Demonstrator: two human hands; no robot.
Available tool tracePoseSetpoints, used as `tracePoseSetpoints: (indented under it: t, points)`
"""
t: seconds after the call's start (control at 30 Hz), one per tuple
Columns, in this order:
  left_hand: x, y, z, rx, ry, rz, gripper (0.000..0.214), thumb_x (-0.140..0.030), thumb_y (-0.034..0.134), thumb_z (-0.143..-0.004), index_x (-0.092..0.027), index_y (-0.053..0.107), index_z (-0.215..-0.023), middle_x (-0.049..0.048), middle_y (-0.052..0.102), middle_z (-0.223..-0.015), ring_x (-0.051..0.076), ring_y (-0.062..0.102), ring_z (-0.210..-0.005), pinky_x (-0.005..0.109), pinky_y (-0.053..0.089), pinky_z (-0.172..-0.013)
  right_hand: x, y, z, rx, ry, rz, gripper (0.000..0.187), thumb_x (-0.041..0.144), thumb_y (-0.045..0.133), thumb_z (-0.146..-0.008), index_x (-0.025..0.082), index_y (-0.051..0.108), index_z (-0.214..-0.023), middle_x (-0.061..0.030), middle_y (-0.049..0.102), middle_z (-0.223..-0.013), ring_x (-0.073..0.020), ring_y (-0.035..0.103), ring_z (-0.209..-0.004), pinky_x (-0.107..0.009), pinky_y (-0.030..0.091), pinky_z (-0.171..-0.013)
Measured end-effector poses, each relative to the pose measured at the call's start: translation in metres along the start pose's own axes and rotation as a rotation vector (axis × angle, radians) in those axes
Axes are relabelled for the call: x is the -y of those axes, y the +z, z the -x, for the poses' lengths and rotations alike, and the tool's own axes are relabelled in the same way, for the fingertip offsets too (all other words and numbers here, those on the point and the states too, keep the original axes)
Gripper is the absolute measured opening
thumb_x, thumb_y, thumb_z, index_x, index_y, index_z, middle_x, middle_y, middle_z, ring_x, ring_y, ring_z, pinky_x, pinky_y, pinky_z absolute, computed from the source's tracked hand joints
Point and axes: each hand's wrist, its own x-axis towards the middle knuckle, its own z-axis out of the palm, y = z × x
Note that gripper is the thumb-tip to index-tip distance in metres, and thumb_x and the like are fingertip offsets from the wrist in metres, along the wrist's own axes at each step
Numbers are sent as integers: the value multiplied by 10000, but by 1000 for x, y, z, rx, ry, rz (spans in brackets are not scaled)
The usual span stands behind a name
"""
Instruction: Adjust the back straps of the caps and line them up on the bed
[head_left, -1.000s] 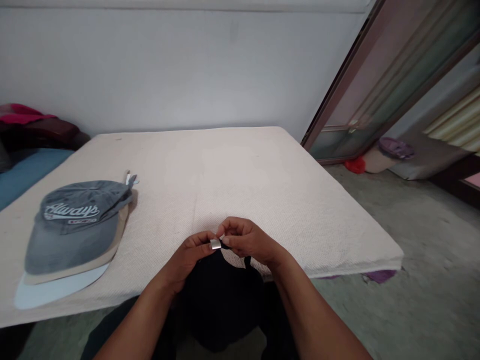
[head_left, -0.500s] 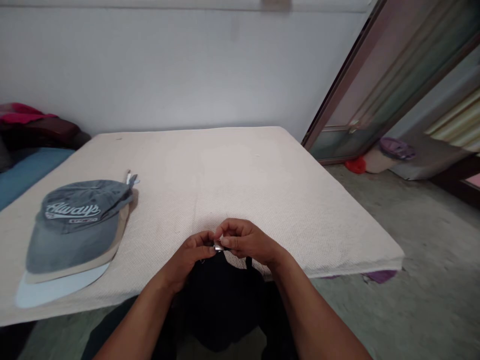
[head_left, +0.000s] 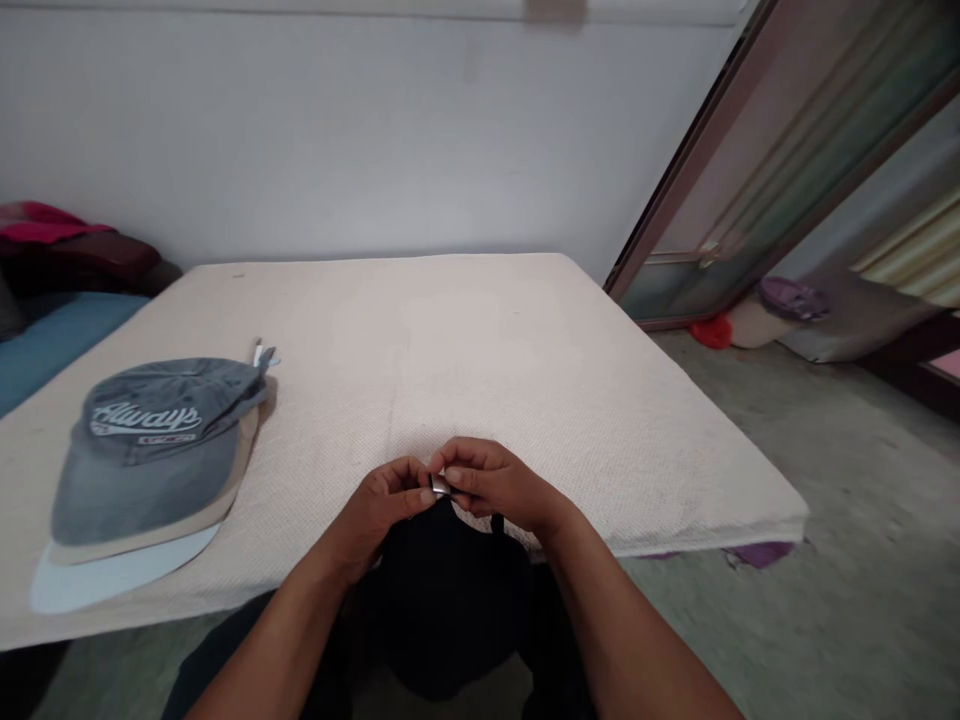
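A black cap (head_left: pixel 450 600) hangs over my lap at the near edge of the table. At its back strap sits a small shiny metal buckle (head_left: pixel 441 485). My left hand (head_left: pixel 390 505) pinches the buckle from the left between thumb and fingers. From the other side, my right hand (head_left: pixel 491 480) grips the strap end at the buckle, thumb and index finger pressed together. The strap itself is mostly hidden by the fingers. To the left lies a stack of caps, a grey cap (head_left: pixel 154 430) with white lettering on top, a beige brim and a pale blue brim (head_left: pixel 124 575) beneath.
A cream woven cloth (head_left: pixel 465 340) covers the table, which meets a pale wall (head_left: pixel 360 130). Blue and dark red fabrics (head_left: pixel 82 260) lie at the far left. On the right are a framed door (head_left: pixel 697 200), a purple-rimmed bin (head_left: pixel 791 300) and grey floor.
The metal buckle has tilted and shifted slightly right between my fingers. My left thumb has moved a little; both hands otherwise stay in place, and the stacked caps have not moved.
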Motion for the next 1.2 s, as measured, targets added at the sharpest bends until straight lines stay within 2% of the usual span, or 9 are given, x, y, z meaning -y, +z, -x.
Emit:
tracePoseSetpoints:
  t: [0.13,0.27,0.43,0.67,0.73,0.87,1.0,1.1,1.2]
  points:
    - [-1,-1,-1,5,12,-8,173,-207,738,-679,-165,591,-761,-18,611,-696,87,530,-586,204,383,-582,2,0,1,23,3,-51,187,260,595,-803,164,608,-963,10,498,-718,-49,440,-544,-151,259,-434]
    - [-1,0,0,0,-5,11,139,-234,699,-723,-156,609,-794,-3,621,-682,95,535,-575,211,384,-568,5,1,2,13,10,22,202,212,590,-789,175,608,-986,14,521,-705,-57,472,-552,-151,282,-440]
    - [0,-1,0,-21,-15,20,148,-292,663,-768,-159,610,-803,-15,605,-634,82,507,-525,198,352,-524,4,1,1,33,-54,86,226,251,598,-801,172,600,-1013,41,514,-616,-47,398,-481,-158,273,-428]
    - [0,-2,-1,-79,-38,3,78,-212,644,-725,-155,592,-731,-31,560,-575,75,462,-479,192,316,-486,0,1,-1,18,-61,137,228,261,571,-826,172,575,-1036,45,529,-613,-41,367,-443,-165,279,-418]
    - [-2,-3,-1,-97,-27,-12,69,-218,616,-728,-153,598,-739,-32,541,-566,77,446,-469,194,308,-471,-1,-2,0,7,-39,124,212,290,574,-828,165,564,-999,40,537,-613,-45,387,-434,-173,288,-414]
    - [-4,-7,0,-127,-12,-10,84,-241,595,-719,-159,594,-736,-40,503,-545,80,414,-443,195,288,-436,-2,-8,6,6,22,106,208,344,597,-814,143,565,-771,40,490,-566,-47,392,-438,-183,276,-418]
    - [-4,-9,1,-61,-16,7,119,-216,655,-685,-161,593,-771,-32,538,-590,79,454,-477,191,318,-460,-1,-10,8,-26,32,43,219,336,637,-777,149,547,-707,72,406,-502,-37,299,-426,-177,210,-406]
    - [-4,-8,3,22,-22,0,224,-167,742,-627,-168,584,-786,-26,582,-672,76,509,-546,182,360,-515,-1,-8,7,-31,33,61,212,329,642,-771,148,553,-705,69,414,-498,-39,296,-427,-178,206,-406]
    - [-4,-8,5,28,-42,-11,241,-163,760,-632,-176,573,-783,-40,573,-660,60,501,-526,169,350,-499,-2,-6,6,-27,23,42,216,333,650,-766,146,557,-707,68,408,-505,-41,299,-434,-181,217,-413]
